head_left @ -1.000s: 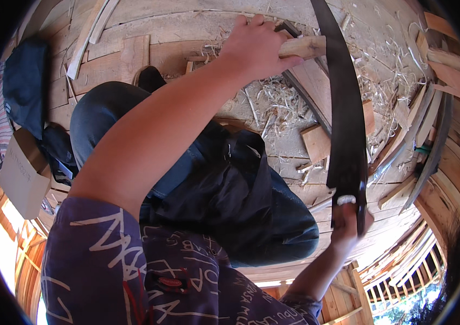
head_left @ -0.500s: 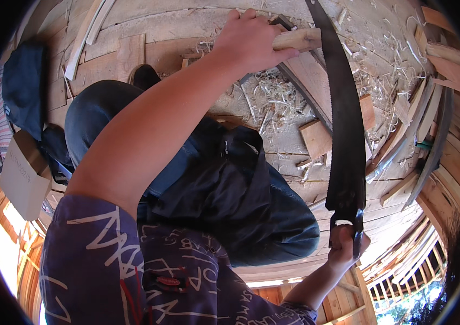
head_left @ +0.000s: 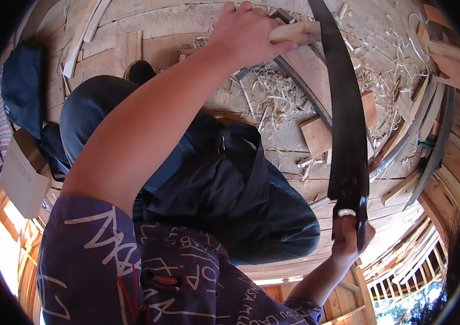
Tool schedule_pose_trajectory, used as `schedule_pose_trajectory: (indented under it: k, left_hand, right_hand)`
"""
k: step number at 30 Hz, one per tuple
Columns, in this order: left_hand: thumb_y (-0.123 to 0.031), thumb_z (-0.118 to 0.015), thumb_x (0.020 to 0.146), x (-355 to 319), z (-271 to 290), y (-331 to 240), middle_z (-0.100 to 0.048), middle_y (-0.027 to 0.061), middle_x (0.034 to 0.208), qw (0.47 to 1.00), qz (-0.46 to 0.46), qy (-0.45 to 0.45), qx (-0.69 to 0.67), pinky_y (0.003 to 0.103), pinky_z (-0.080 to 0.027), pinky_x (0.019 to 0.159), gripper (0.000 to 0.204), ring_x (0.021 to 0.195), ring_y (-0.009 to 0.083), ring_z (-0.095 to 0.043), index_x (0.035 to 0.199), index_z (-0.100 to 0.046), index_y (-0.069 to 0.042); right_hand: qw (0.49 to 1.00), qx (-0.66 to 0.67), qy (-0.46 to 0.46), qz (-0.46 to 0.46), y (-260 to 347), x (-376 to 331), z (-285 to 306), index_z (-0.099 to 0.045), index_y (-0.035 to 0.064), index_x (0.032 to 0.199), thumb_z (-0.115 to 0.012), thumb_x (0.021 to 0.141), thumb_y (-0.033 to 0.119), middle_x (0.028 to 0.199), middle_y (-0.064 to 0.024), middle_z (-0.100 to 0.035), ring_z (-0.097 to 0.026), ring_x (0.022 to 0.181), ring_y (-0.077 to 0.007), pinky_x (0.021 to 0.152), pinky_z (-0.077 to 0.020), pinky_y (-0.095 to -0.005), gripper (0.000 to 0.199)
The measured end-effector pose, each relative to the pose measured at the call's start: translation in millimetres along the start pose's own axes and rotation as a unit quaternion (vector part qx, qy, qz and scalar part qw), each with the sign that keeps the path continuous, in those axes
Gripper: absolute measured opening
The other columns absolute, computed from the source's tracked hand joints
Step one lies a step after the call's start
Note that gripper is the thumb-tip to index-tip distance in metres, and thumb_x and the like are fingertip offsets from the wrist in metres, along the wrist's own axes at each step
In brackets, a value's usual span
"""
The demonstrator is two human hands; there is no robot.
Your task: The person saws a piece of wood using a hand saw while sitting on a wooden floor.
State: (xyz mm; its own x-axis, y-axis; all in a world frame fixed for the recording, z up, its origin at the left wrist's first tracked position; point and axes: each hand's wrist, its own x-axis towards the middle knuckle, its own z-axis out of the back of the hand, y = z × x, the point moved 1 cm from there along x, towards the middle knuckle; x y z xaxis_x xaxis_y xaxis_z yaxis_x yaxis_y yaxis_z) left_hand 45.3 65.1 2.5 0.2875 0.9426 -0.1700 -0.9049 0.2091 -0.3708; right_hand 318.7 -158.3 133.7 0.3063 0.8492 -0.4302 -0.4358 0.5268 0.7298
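Note:
My right hand is wrapped round the handle of a long dark handsaw at the lower right. The saw's toothed edge faces left, and its upper blade meets the end of a short wooden piece. My left hand grips that piece at the top, thumb along its near side and fingers over the far side. Beneath the piece, a flat board with a dark edge lies slanting on the floor, partly hidden by the blade.
Curly shavings litter the plank floor around small offcuts. Several long strips are piled at the right. A cardboard box and a dark cloth bag stand at the left, near my bent knee.
The saw has shifted slightly up, away from me, with my right hand on its handle. My left hand and the wooden piece have moved a little up and left in the picture.

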Motion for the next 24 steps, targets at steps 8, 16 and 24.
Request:
schedule_pose_trajectory:
  k: [8, 16, 24]
  left_hand:
    - [-0.060, -0.052, 0.082, 4.7, -33.6, 15.6, -0.067, 0.0092, 0.087, 0.993, -0.039, -0.103, 0.045, 0.041, -0.037, 0.087, 0.057, 0.099, 0.0252, -0.056, 0.110, -0.066, -0.013]
    - [-0.053, -0.053, 0.081, -2.6, 4.6, -12.2, -0.066, 0.0159, 0.093, 1.000, 0.006, 0.000, -0.008, 0.047, -0.040, 0.092, 0.049, 0.101, 0.0323, -0.058, 0.095, -0.067, -0.009]
    - [-0.052, -0.054, 0.082, 2.7, -6.0, -6.5, -0.066, 0.0180, 0.094, 1.000, -0.007, -0.024, -0.011, 0.047, -0.040, 0.090, 0.047, 0.102, 0.0329, -0.057, 0.092, -0.068, -0.009]
  right_hand:
    - [0.996, 0.074, -0.026, 0.036, 5.3, 36.6, -13.6, -0.048, 0.0012, 0.057, -0.059, 0.076, 0.018, 0.043, -0.0003, -0.039, -0.032, 0.037, -0.0066, 0.038, -0.0192, -0.0240, 0.028]
    - [1.000, 0.008, -0.007, 0.025, -3.3, 9.5, -11.5, -0.052, -0.0008, 0.057, -0.066, 0.074, 0.017, 0.047, -0.0009, -0.044, -0.036, 0.046, -0.0079, 0.044, -0.0245, -0.0263, 0.029]
    - [0.996, 0.033, -0.063, 0.047, 13.2, 51.3, -41.3, -0.050, -0.0001, 0.055, -0.059, 0.074, 0.011, 0.044, 0.0009, -0.038, -0.033, 0.040, -0.0073, 0.041, -0.0205, -0.0260, 0.024]
